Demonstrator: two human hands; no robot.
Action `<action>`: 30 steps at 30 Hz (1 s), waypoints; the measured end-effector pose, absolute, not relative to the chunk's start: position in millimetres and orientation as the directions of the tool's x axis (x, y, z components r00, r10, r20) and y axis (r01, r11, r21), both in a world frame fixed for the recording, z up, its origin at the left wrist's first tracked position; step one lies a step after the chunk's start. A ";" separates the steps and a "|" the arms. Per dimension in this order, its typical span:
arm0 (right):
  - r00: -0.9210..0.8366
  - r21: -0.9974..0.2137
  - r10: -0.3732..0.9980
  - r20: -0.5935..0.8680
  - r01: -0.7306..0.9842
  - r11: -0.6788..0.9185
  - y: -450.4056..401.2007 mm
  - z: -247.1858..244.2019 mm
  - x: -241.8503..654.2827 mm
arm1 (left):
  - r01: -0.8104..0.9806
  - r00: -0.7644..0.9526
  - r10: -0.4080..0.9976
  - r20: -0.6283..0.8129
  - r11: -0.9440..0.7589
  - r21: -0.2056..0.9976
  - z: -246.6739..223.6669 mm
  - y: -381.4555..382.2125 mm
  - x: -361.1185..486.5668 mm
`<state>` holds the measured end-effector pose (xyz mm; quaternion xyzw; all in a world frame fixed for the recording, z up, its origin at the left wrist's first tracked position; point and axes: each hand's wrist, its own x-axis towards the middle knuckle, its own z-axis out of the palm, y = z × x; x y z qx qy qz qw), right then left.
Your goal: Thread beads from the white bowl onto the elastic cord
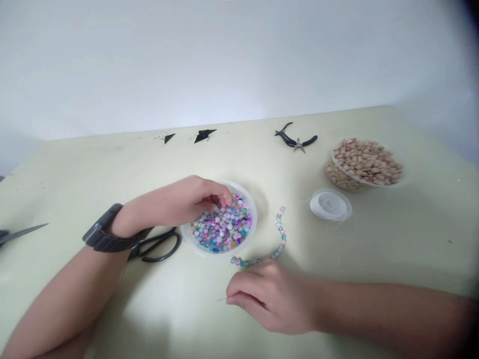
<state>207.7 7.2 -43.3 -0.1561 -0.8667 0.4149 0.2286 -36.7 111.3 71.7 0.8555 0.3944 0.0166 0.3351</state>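
Apparently two separate jobs for the two hands. L hand [194, 200] arched over rim of plastic bowl [255, 219], fingers half closed, fingertips [225, 199] down at mixed purple, pink, teal & clear beads [222, 227]; any bead held: can't tell, fingertips too hidden. Arched pose prob. gives access to the pile w/out tipping bowl. Black wristband [107, 230] on L wrist, well above table.

R hand [271, 296] low on table, below & right of bowl, thumb & index nearly shut on fine thread tail [221, 299], other fingers loosely curled. Thread hard to trace, v. thin. Strand of beads [281, 234] lies on table in curve from just above R hand up past bowl's right side, near bowl but apart. Grip on thread prob. keeps strand from sliding or drifting.

Bowl sits between hands, likely for short reach from either side. Black-handled scissors [159, 244] just left of bowl, under L wrist, prob. kept close for cutting. Clear spool [330, 205] right of strand, likely thread source. Farther back: black pliers [294, 138], tilted tub of tan beads [339, 179]. Small black scraps [204, 134] near far table edge; metal blade [22, 233] at far left, partly out of view.
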 end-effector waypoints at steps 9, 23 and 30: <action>-0.840 -0.788 0.470 0.271 0.086 0.609 6.2 -44.8 208.0 | 0.652 0.697 0.674 -0.246 -0.453 0.608 71.2 111.8 -38.6; -0.786 -0.775 0.488 0.381 0.017 0.632 7.1 -38.8 204.5 | 0.637 0.716 0.662 -0.221 -0.490 0.595 69.4 109.4 -37.2; -0.683 -0.778 0.540 0.493 -0.068 0.624 4.7 -34.2 204.5 | 0.652 0.708 0.684 -0.177 -0.535 0.537 66.3 108.4 -32.7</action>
